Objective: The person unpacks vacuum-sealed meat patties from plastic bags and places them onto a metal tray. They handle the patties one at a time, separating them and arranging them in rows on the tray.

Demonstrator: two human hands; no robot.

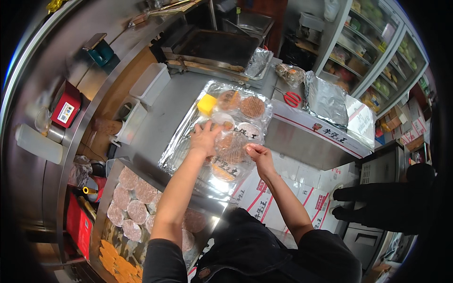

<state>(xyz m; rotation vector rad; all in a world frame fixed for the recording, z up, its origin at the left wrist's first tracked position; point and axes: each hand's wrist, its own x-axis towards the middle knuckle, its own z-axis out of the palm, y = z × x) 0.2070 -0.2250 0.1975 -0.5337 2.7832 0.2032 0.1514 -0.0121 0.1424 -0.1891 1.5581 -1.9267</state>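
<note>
A foil-covered tray lies before me, holding several round food pieces in clear plastic wrappers. My right hand pinches the edge of a clear plastic wrapper with a browned patty inside. Spread fingers of my left hand rest on the wrapped pieces just left of it. Beyond lie a wrapped browned patty and another wrapped piece. A yellow block sits at the tray's far left. Nearest my body is a printed wrapper with something yellow inside.
A griddle stands beyond the tray. Red-handled scissors and foil sheets lie right. Raw patties and orange slices fill a lower-left metal tray. Another person's legs are at right, near a glass-door refrigerator.
</note>
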